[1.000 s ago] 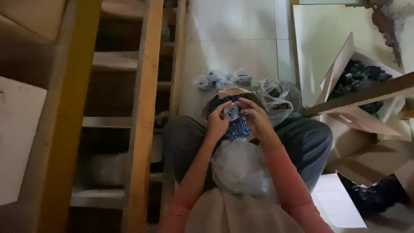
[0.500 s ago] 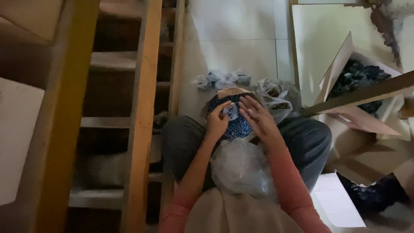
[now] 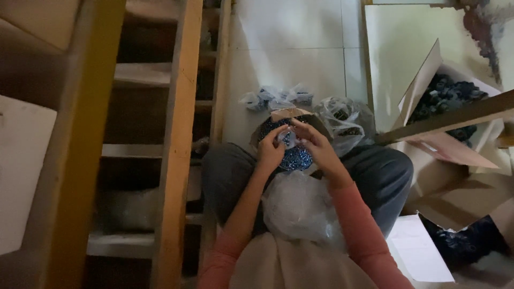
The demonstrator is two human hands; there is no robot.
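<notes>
A: What sits under the fingers?
B: A round bowl (image 3: 292, 155) of dark blue bits, just below both hands, with a big clear bag (image 3: 297, 206) nearer the body.
A: And the hands?
B: The left hand (image 3: 270, 151) pinches a small clear bag (image 3: 287, 138) over the bowl. The right hand (image 3: 316, 145), flat and spread half a second ago, has curled in; its fingertips now meet the bag's top beside the left fingers.
</notes>
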